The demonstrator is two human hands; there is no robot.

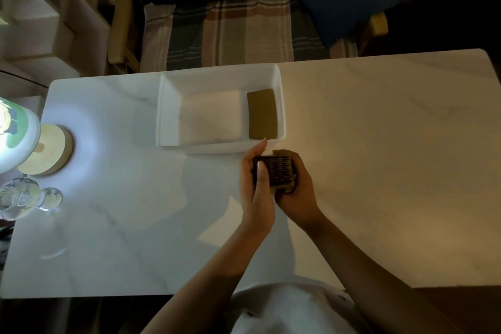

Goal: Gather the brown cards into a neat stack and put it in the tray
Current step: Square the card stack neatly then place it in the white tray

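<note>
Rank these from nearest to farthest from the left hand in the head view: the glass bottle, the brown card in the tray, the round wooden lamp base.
Measured from the left hand:
1. Brown card, at the right end of the white tray, just beyond the fingertips.
2. Round wooden lamp base, far to the left on the table.
3. Glass bottle, at the table's left edge, a little farther out still.

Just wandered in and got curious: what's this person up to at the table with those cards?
The person holds a stack of brown cards edge-up between the left hand and the right hand, apparently squaring it. They hold it just in front of a white tray on the table. One brown card already lies flat at the tray's right end.
</note>
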